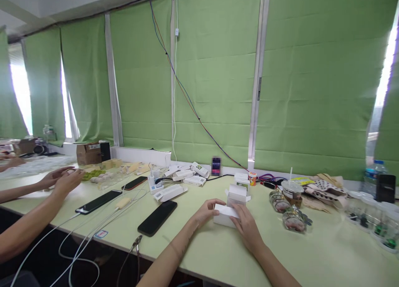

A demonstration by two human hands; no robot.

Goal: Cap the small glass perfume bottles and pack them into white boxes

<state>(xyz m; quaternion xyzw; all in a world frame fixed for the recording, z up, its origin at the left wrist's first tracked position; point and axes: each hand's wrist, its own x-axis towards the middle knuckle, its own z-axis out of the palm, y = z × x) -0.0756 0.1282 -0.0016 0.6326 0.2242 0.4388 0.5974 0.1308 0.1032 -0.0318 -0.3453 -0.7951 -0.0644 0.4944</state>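
Note:
Both hands hold a small white box (225, 220) just above or on the pale table. My left hand (204, 214) grips its left end, fingers curled over the top corner. My right hand (247, 225) is closed on its right side, with fingers over the top edge. Directly behind this box stands an open white carton (237, 195) with its flaps spread. Another white box (242, 182) is behind that carton. A black phone (157, 218) lies to the left of my left hand.
At the left, another person's hands (67, 179) work near green and pale items. White cables (93, 224) cross the table (199, 249) beside two more phones. White boxes (195, 175) are heaped at the back. Clear jars (293, 219), a lidded cup (292, 188) and clear containers (386, 224) stand right.

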